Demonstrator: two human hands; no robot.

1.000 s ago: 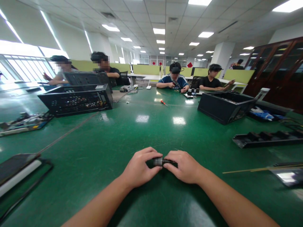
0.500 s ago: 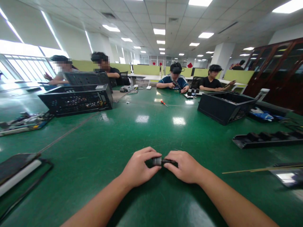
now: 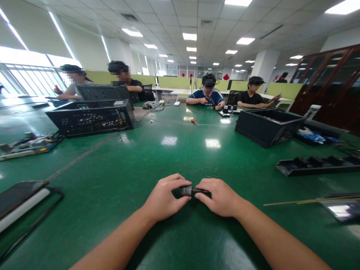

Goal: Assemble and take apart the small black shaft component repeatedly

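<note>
Just above the green table, a short dark-grey cylinder (image 3: 186,191) is pinched between the thumb and fingertips of my left hand (image 3: 165,197). From its right end runs a thinner black ribbed piece (image 3: 196,191), gripped by the thumb and fingers of my right hand (image 3: 218,197). The two pieces lie in one line and meet between my hands. My fingers cover part of both, so their exact kind does not show.
Open black computer cases stand at left (image 3: 92,119) and right (image 3: 266,127). An orange screwdriver (image 3: 194,121) lies mid-table. Circuit boards (image 3: 30,145) are at left, a black tray (image 3: 317,167) and thin sticks (image 3: 295,202) at right. Several co-workers sit across the table.
Almost nothing differs. Both my hands stay in the same place with the same grip on the cylinder and the ribbed piece.
</note>
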